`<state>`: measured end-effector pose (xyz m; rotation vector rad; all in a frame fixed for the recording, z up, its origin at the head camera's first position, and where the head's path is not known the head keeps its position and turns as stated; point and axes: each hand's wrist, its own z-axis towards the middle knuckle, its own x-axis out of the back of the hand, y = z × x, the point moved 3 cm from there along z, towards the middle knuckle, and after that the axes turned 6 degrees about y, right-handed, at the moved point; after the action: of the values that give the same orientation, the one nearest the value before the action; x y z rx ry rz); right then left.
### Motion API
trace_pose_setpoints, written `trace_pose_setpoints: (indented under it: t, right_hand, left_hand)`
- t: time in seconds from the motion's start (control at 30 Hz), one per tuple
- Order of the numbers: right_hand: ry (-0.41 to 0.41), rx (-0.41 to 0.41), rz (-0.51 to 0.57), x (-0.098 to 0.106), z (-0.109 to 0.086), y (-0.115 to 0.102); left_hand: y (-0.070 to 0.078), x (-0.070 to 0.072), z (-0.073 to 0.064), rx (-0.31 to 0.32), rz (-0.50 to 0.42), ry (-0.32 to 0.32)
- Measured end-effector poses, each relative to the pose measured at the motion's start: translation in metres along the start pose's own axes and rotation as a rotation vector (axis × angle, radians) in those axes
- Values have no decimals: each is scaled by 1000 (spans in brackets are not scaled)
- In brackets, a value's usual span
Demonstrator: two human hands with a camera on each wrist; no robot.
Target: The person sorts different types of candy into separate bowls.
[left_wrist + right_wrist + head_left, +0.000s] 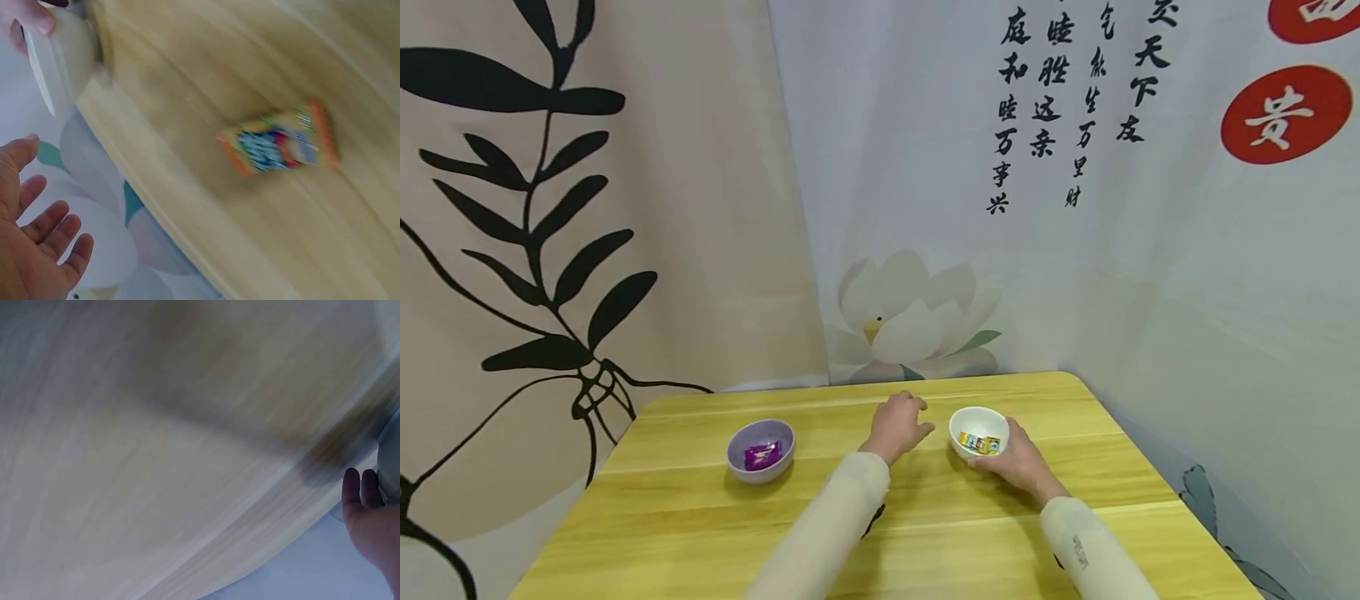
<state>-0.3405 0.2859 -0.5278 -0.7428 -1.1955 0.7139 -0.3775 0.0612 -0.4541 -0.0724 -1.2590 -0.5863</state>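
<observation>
My right hand [1017,460] holds a small white bowl [977,418] by its right side, thumb at the near rim. Yellow wrapped candies [981,443] lie inside the bowl. My left hand [901,427] hovers left of it, fingers loosely extended and holding nothing. The left wrist view shows this hand [37,237] open, with the white bowl [65,56] at the upper left. An orange-and-yellow candy packet [281,140] is on the tabletop in that view; the head view does not show it. In the right wrist view, my right hand [375,525] touches the bowl [390,462].
A purple bowl [751,434] holding a purple wrapped candy [762,456] stands on the left of the wooden table [647,500]. A printed cloth [910,192] hangs behind the table's far edge.
</observation>
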Motion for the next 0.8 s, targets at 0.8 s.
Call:
trace_pose_setpoints:
  t: [0.8]
  right_hand:
    - [-8,13,-37,-1,-3,-3]
  left_hand:
    - [-78,8,-103,42,-54,-24]
